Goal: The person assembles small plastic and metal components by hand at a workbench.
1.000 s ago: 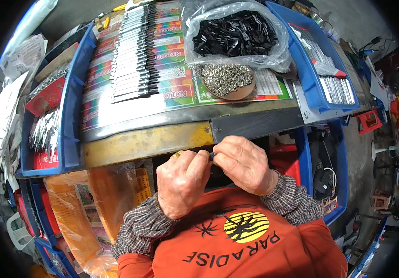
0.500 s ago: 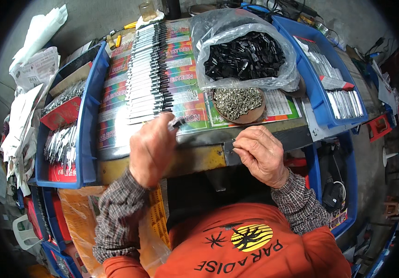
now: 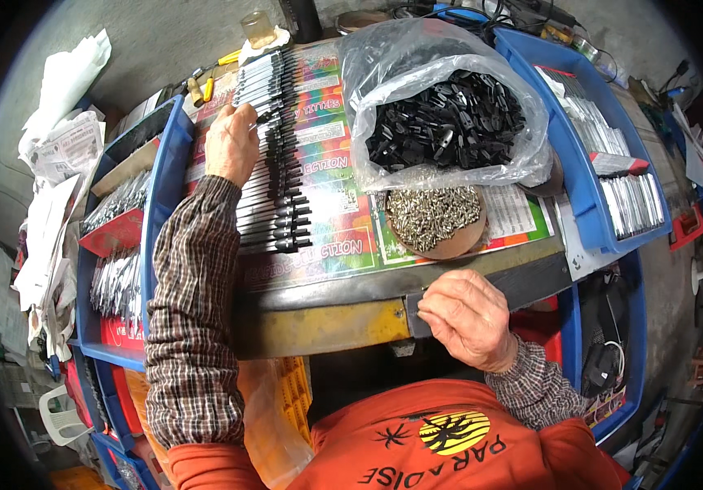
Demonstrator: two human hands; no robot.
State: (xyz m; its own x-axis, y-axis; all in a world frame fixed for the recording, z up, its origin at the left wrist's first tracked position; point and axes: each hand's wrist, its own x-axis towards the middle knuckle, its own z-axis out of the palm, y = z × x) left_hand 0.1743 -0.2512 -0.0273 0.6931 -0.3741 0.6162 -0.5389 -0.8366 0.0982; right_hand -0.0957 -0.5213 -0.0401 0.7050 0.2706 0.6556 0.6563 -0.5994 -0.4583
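- Left hand (image 3: 233, 145), one: reaching across the table at the left side of the row, touching or just above it; fingers bent, close to one another; cannot tell whether they pinch a piece.
- Right hand (image 3: 471, 318), one: above the table's front edge, nearer the person; fingers curled and bunched, thumb below them; cannot tell whether anything small sits between the tips.
- Row of slim silver-and-black pieces (image 3: 280, 192): laid side by side on the table's left half, running away from the person, black ends to the right.
- Colourful printed sheet (image 3: 333, 200): under the row.
- Clear plastic bag (image 3: 538, 159): open, right of the row, holding black parts (image 3: 449, 122).
- Round dish (image 3: 459, 245): just in front of the bag, heaped with small metal parts (image 3: 429, 214).
- Blue bins, two: left bin (image 3: 162, 175) and right bin (image 3: 637, 238), flanking the work.
- Checked sleeves (image 3: 195, 318): on both forearms.
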